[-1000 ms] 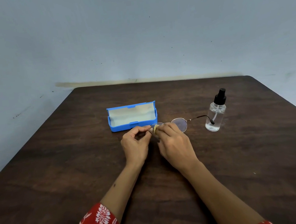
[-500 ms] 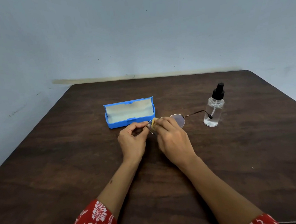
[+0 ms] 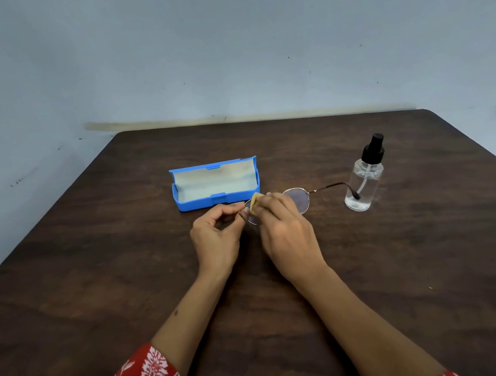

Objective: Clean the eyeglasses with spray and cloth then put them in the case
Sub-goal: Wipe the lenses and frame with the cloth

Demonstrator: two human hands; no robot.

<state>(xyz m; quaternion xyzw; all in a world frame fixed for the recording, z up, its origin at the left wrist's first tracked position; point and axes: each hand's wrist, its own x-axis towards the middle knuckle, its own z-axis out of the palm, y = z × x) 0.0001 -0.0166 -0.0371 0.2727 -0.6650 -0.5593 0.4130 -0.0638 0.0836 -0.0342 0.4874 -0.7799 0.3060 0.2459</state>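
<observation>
While no writing is legible anywhere: none on case or bottle.
Left hand (image 3: 215, 237): fingertips pinch the eyeglasses (image 3: 297, 201) at the frame's left end.
Right hand (image 3: 288, 232): fingers curled, pressing a yellow cloth (image 3: 255, 204) on the left lens.
Eyeglasses: held just over the table (image 3: 95, 265), in front of the case.
Case (image 3: 215, 183): blue, open, pale lining, nothing inside.
Spray bottle (image 3: 365, 175): upright, clear liquid low inside, black pump; temple tip in front of it.

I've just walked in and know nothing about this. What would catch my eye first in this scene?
Probably the bright blue case, lying open at the middle of the dark wooden table. Just in front of it, the left hand holds thin-rimmed eyeglasses while the right hand pinches a small yellow cloth against one lens. To the right stands a clear spray bottle with a black nozzle.
</observation>
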